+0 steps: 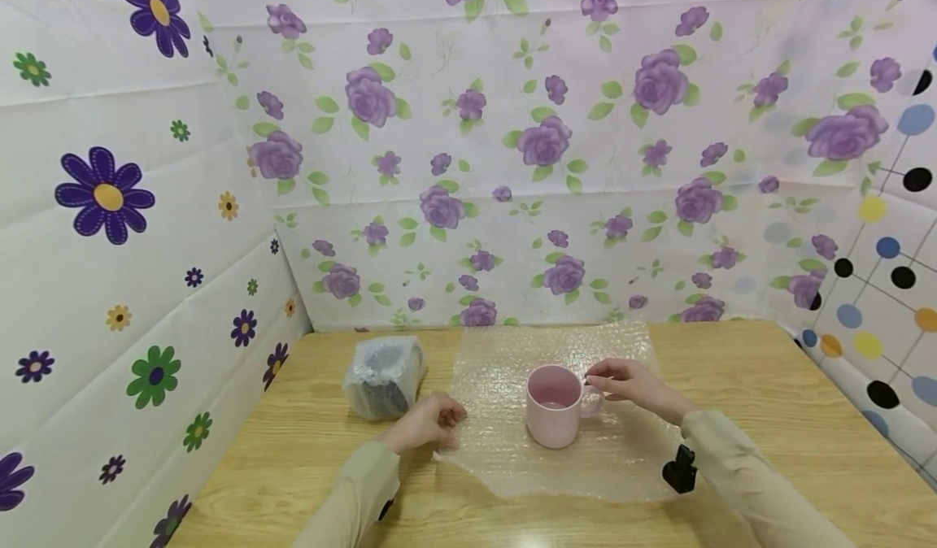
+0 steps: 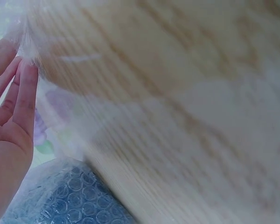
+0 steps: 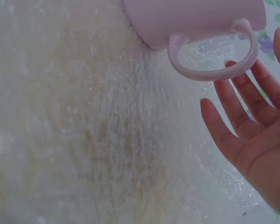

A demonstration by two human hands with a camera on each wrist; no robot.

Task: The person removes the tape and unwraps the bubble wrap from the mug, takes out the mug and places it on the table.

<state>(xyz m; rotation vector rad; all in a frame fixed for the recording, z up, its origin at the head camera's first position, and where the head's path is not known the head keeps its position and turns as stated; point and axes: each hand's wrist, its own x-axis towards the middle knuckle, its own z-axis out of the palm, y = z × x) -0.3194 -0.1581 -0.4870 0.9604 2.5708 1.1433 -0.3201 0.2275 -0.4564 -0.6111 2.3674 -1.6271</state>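
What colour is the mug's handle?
The handle is pale pink, like the mug; the right wrist view shows it best.

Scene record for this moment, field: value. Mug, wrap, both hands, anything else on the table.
object: pink mug, upright
under it: bubble wrap sheet, spread on wooden table
left hand: at the sheet's left edge; grip unclear
right hand: at the mug's handle, not curled round it
also: wrapped bundle, left of the sheet; contents unclear
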